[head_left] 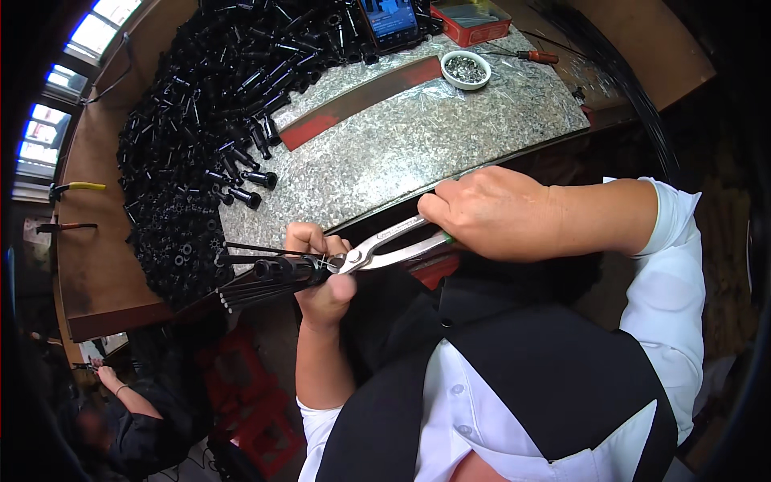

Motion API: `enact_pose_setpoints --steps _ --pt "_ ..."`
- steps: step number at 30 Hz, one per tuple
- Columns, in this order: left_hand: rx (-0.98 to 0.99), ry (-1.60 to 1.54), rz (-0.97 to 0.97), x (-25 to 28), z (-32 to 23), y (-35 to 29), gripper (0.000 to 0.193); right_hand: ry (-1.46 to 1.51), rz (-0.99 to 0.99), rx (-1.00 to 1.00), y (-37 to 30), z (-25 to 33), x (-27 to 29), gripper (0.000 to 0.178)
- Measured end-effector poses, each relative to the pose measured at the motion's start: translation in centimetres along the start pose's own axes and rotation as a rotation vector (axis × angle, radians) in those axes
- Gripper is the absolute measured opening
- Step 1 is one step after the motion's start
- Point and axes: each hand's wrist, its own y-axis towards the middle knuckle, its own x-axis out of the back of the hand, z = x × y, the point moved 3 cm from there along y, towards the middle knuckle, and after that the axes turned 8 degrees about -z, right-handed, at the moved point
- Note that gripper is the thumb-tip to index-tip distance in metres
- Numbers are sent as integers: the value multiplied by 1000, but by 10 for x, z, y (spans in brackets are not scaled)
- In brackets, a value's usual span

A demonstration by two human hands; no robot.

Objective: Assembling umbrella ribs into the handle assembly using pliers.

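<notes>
My left hand (325, 304) is closed round a bundle of thin black rods (249, 296) with pale tips, much like umbrella ribs. A black tubular part (281, 271) sits among the rods and points left. My right hand (498, 215) grips the handles of silver pincers (356, 257), whose one handle ends in green. The pincers' jaws meet a thin wire (324, 262) at the tube's right end, between my left fingers and thumb. My left fingers partly hide the jaws and the wire.
A speckled stone slab (498, 132) bears black tubular parts (265, 56), small black rings (181, 249), a flat metal bar (353, 100), a white bowl (466, 86), a red tin (474, 34), a phone (391, 22) and a screwdriver (538, 56). Another person's hand (107, 376) works lower left.
</notes>
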Motion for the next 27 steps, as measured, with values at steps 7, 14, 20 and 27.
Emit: enact_pose_setpoints --steps 7,14,20,27 --pt "76 -14 -75 16 -14 4 81 287 -155 -64 -3 -13 9 34" --pt "45 -41 12 7 -16 5 69 -237 -684 175 10 -15 32 30" --pt "65 -85 -27 -5 -20 5 58 -507 -897 261 19 -3 32 12" --pt "59 -68 -53 -3 -14 4 58 -534 -842 297 12 -1 33 21"
